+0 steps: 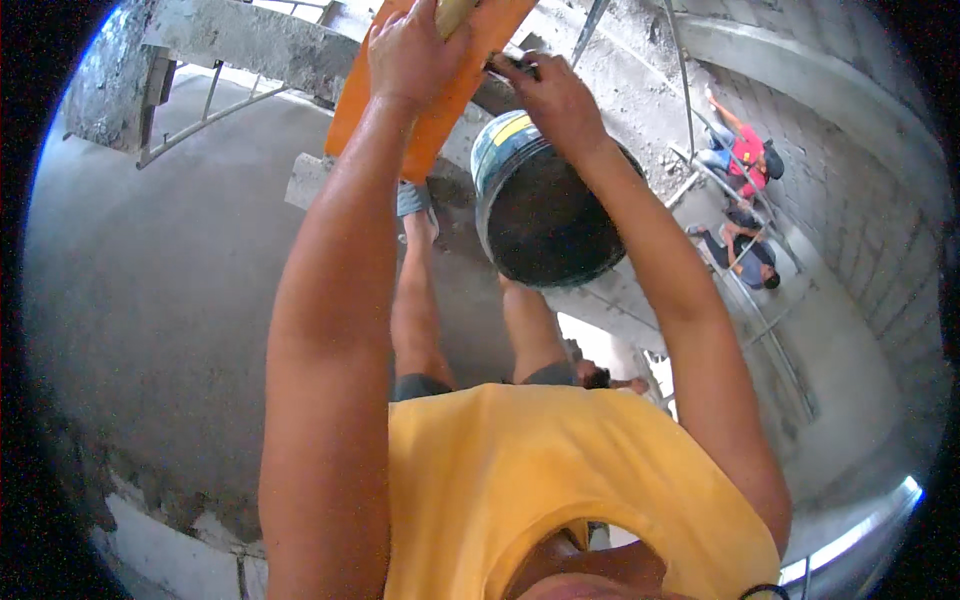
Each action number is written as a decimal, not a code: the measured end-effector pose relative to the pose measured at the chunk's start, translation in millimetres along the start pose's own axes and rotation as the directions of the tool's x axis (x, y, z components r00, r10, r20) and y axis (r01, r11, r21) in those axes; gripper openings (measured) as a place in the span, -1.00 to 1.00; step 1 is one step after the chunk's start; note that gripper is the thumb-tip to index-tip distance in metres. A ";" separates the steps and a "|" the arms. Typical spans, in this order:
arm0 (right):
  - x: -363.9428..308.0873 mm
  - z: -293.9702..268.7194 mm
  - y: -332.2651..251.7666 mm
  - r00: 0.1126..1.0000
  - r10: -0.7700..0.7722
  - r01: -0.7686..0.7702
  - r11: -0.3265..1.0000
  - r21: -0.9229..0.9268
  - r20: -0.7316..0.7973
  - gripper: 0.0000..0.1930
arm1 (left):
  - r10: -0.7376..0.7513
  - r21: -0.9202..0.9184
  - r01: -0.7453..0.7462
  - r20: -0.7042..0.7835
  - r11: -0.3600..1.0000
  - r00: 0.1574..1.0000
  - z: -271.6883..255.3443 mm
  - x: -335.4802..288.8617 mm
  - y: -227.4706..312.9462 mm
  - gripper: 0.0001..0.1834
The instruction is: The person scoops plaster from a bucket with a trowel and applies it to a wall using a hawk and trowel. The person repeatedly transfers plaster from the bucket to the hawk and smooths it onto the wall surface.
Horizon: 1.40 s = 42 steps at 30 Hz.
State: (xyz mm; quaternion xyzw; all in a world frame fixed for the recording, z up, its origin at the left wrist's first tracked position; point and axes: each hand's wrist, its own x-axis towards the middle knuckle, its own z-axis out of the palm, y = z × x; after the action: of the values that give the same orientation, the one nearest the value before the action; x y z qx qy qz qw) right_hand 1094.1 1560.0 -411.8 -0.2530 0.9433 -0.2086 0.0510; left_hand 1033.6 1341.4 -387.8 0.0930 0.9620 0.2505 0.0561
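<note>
My left hand (412, 58) is closed around the pale handle (455, 14) of a long orange plastering float (362, 112), near the top of the view. Just to its right, my right hand (566, 108) has its fingers curled on a small dark piece (508, 68) beside the float's edge. What that piece belongs to is hidden. Below my right hand stands a bucket (484, 170) with a pale blue and yellow outside and a dark inside. My right forearm passes over its rim.
My feet are on narrow grey planks (305, 182) high up. Metal scaffold tubes (205, 125) frame the left and right. A grey plastered wall (170, 300) fills the left. Far below right are a person in red (748, 152) and one in dark clothes (752, 262); another (598, 378) shows beneath.
</note>
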 end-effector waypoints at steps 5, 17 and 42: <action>-13.7 13.2 -20.3 0.994 -0.069 0.061 0.995 0.081 0.088 -0.46 | -0.043 -0.001 0.043 -0.018 0.999 0.999 19.0 6.9 -16.7 -0.43; -19.9 17.8 -41.2 0.998 0.053 -0.048 0.988 0.150 -0.034 -0.48 | -0.121 0.003 0.121 -0.056 0.993 0.991 22.1 6.5 -11.7 -0.46; -21.0 12.0 -52.9 0.989 0.147 -0.150 0.973 0.173 0.034 -0.51 | -0.158 -0.017 0.158 -0.041 0.987 0.987 27.7 9.5 -11.9 -0.40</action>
State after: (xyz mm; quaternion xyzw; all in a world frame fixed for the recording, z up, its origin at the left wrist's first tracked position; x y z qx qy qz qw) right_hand 1138.9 1524.6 -400.7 -0.1785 0.9369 -0.2838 0.0987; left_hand 1026.9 1346.3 -418.2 0.0108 0.9656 0.2537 0.0562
